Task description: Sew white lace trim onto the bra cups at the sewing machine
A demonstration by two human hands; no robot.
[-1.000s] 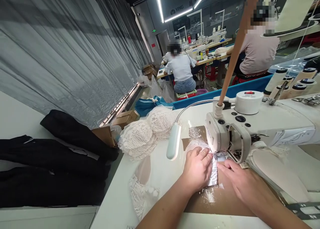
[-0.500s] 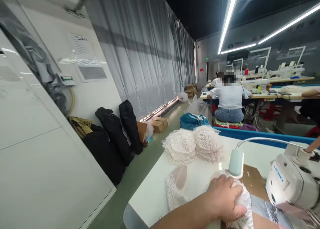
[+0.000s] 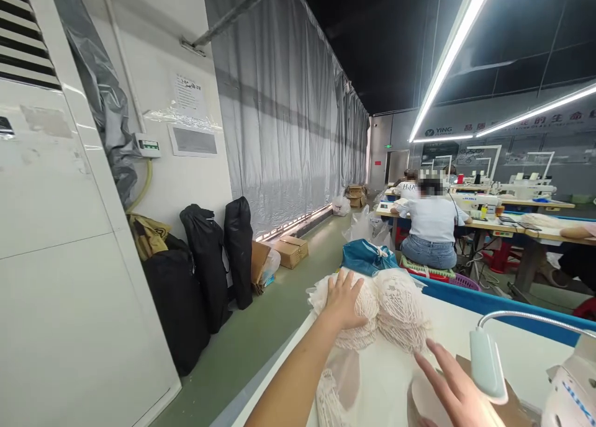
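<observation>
My left hand (image 3: 343,304) rests on the left stack of white lace cup-shaped pieces (image 3: 361,339), fingers spread over its top. Beside it stands a second lace stack (image 3: 401,312), which no hand touches. My right hand (image 3: 459,390) hovers at the lower right with its fingers apart, and nothing shows in it. Just left of that hand lies a pale rounded piece (image 3: 419,405), partly covered by the fingers. A loose lace piece (image 3: 328,402) with a sheer beige panel (image 3: 347,372) lies near my left forearm.
On the right are a gooseneck lamp (image 3: 488,365) and part of a white sewing machine (image 3: 575,386). A blue bag (image 3: 367,256) sits beyond the stacks. Another person (image 3: 429,222) sits at a sewing table ahead. Black bags (image 3: 174,309) and a carton (image 3: 291,251) stand along the left wall.
My left hand has left the lace piece by the sewing machine and moved up and left onto the left stack. My right hand has come into view. The camera has tilted upward.
</observation>
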